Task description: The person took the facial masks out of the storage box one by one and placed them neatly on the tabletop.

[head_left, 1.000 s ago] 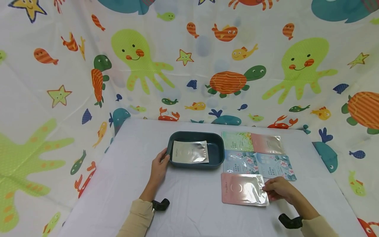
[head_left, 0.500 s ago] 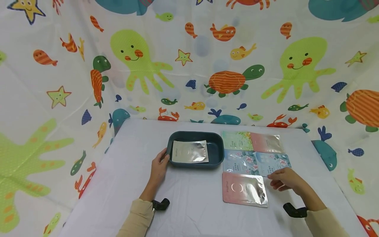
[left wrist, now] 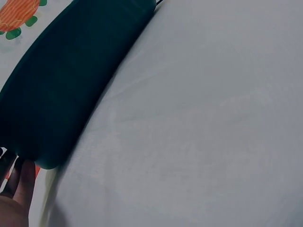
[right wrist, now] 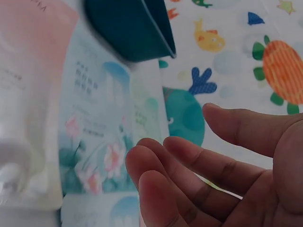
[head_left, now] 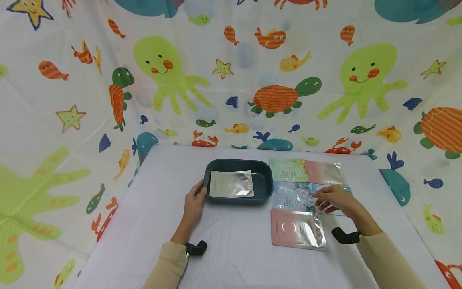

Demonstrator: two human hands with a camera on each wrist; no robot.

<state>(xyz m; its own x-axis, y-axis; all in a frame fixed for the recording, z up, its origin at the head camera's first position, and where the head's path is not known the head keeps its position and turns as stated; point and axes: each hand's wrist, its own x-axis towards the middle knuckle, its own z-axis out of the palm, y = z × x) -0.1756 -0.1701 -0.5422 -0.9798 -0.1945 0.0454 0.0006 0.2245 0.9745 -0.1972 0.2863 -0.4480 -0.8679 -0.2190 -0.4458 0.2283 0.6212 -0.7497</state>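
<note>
My left hand (head_left: 194,204) rests against the left end of a dark teal tray (head_left: 263,184), its fingertips touching the wall. Inside the tray lies a silver sheet-mask packet (head_left: 231,184). My right hand (head_left: 335,198) is over the right-hand blue floral mask packet (head_left: 344,188), partly hiding it, with nothing between thumb and fingers. Beside that packet is another blue floral one (head_left: 290,196). A pink-and-silver packet (head_left: 297,228) lies in front, while a green packet (head_left: 286,170) and a second pink-and-silver packet (head_left: 326,172) form the back row.
All of this stands on a white-covered table (head_left: 238,249). Behind and along the sides hangs a curtain (head_left: 223,108) printed with sea animals. The tray's right wall stands close beside the left column of packets.
My right hand has let go of the front pink-and-silver packet, leaving it flat, and has moved back over the right-hand blue packet. My left hand and the tray have stayed put.
</note>
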